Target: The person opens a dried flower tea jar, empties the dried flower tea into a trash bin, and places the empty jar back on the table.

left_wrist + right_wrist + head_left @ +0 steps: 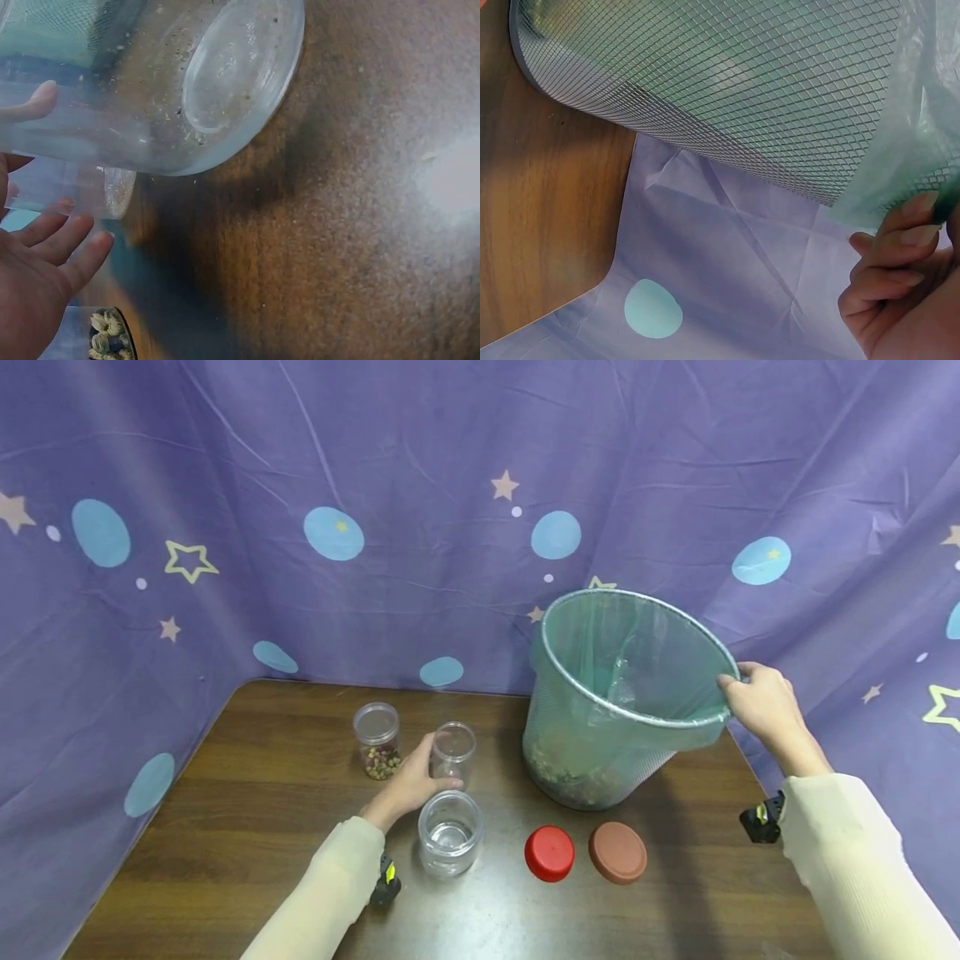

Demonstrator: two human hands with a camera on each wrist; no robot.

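Note:
My right hand (765,703) grips the rim of a wire mesh trash can (742,90) lined with a green plastic bag (592,652); in the right wrist view its fingers are curled at the rim. Dry scraps show low inside the can. My left hand (411,781) is at a slim clear jar (453,747), thumb and fingers spread around its side. In the left wrist view those fingers (64,240) look fairly straight, and the thumb shows against a wider clear jar (232,75). That wider, lidless jar (450,839) stands nearer me.
A clear jar with dried flower buds (381,752) stands left of my left hand. A red lid (550,853) and a brownish-pink lid (618,852) lie in front of the can. The wooden table (247,827) meets a purple patterned curtain (420,468) behind.

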